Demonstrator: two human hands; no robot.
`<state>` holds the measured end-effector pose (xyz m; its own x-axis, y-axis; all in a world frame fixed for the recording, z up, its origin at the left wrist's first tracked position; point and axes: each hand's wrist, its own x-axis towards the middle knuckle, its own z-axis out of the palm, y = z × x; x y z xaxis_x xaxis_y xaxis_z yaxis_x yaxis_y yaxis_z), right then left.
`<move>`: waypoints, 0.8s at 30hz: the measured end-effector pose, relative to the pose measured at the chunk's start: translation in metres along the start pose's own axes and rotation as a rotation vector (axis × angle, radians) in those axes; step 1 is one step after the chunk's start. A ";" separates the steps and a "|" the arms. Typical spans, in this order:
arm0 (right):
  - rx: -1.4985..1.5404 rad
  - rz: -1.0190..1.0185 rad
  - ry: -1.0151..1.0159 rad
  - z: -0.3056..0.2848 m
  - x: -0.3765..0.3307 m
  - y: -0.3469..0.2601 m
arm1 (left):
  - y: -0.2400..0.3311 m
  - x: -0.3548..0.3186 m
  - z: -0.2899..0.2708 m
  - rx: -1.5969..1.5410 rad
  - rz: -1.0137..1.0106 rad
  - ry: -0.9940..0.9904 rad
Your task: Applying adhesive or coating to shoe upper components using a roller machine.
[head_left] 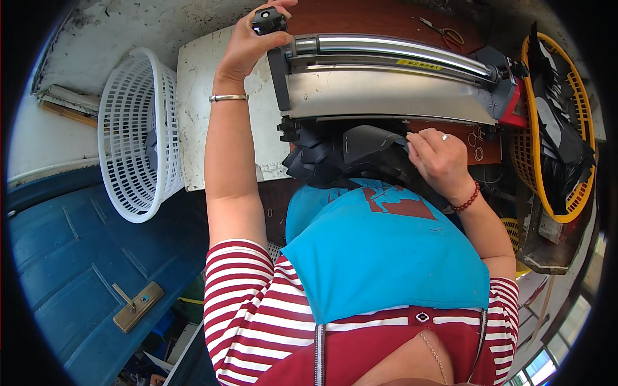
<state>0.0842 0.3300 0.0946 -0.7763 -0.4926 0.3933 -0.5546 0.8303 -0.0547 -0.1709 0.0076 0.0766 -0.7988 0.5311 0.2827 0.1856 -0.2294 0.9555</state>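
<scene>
A long metal machine (386,90) with a shiny roller and a flat steel plate lies across the table in front of me. My left hand (248,45) reaches up and is closed around a black knob (268,19) at the machine's left end. A silver bangle sits on that wrist. Below the plate lies a pile of black cut pieces (335,157). My right hand (438,157), with a ring and a red bead bracelet, pinches the edge of a dark grey piece (370,141) on top of the pile.
A white plastic basket (138,135) lies tilted at the left, beside a white board (193,116). A yellow basket (557,122) of black pieces stands at the right. Scissors (441,29) rest on the brown tabletop behind the machine. A blue panel (77,257) lies at lower left.
</scene>
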 end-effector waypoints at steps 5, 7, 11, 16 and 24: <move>-0.061 0.089 0.024 -0.032 0.001 0.008 | -0.010 -0.001 -0.002 0.183 0.004 0.076; -0.085 0.146 0.017 -0.038 -0.002 0.016 | -0.009 -0.002 0.007 0.158 -0.025 0.155; -0.078 0.211 0.063 -0.047 -0.006 0.022 | -0.004 -0.013 0.027 0.237 -0.069 0.376; -0.253 0.264 0.030 -0.043 -0.009 0.030 | -0.008 -0.035 0.078 0.583 0.294 1.026; -0.408 0.202 -0.099 0.014 0.031 0.036 | -0.053 0.050 0.142 0.966 0.373 0.124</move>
<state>0.0356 0.3412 0.0923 -0.8927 -0.3163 0.3210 -0.2412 0.9371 0.2524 -0.1395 0.1624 0.0522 -0.6398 0.4603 0.6154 0.7678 0.4179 0.4857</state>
